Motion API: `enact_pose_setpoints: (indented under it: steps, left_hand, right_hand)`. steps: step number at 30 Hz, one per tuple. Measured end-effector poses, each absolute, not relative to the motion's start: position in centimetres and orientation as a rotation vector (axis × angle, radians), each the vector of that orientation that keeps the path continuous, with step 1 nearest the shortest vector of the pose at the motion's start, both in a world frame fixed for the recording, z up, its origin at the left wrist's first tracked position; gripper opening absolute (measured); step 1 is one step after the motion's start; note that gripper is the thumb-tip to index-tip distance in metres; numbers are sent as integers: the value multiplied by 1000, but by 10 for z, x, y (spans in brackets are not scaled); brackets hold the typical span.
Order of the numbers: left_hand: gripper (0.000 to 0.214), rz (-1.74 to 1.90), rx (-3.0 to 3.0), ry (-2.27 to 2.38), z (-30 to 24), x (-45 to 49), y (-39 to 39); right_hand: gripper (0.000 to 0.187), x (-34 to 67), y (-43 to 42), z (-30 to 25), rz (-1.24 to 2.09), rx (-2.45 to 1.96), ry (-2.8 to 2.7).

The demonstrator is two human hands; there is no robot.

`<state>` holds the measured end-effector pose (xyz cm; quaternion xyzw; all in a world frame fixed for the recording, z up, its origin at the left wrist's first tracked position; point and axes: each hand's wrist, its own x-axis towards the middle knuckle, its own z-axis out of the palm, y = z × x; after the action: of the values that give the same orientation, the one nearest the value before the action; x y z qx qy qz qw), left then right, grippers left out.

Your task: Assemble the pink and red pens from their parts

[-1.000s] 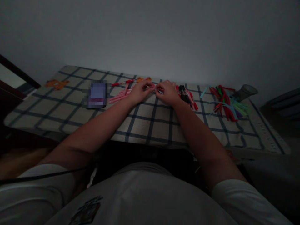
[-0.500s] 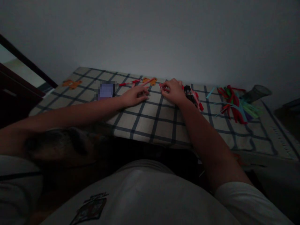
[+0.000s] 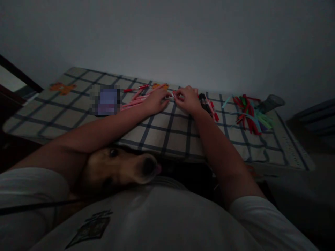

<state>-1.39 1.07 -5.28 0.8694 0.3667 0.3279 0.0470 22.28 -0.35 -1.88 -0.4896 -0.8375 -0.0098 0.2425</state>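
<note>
Hands: the left hand [image 3: 156,101] and the right hand [image 3: 187,99] are meeting fingertip to fingertip at the far middle of the table [image 3: 172,134], both pinching a small pale piece [image 3: 170,98] between them — too dim and too small to name.
Where it is lying: the small piece is sitting just above the checked cloth, between the two hands, beside the pink sticks [image 3: 136,101].
Handling: it is looking light and thin — likely easy to bend or to let slip; a fingertip pinch at each end seems the sensible hold, not a full-hand grasp.
Left of the hands: the pink sticks are fanning out under the left wrist, a red pen [image 3: 136,88] is lying beyond them, and a blurred-out flat thing [image 3: 106,100] is resting further left.
Right of the hands: a cluster of dark and red pens [image 3: 208,105] is lying just beside the right hand; well apart, a heap of coloured strips [image 3: 250,111] is spreading out.
Container: a grey cup [image 3: 270,102] is tipping on its side at the far right corner; its contents cannot be told.
Under the table edge: a dog [image 3: 117,169] is pushing its head against the left arm.
</note>
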Motion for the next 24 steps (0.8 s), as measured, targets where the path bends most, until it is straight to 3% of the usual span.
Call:
enact_pose_setpoints:
  steps: [10,24]
  left_hand:
    - [38,862,2833,1102,-48,-24,24]
    - [31,881,2761,1204,-31,-37,-20]
  right_hand:
    - [27,222,-2,-17,-36,-1344,-2313]
    - [34,211,-19,-5,-2,-1386,-2380]
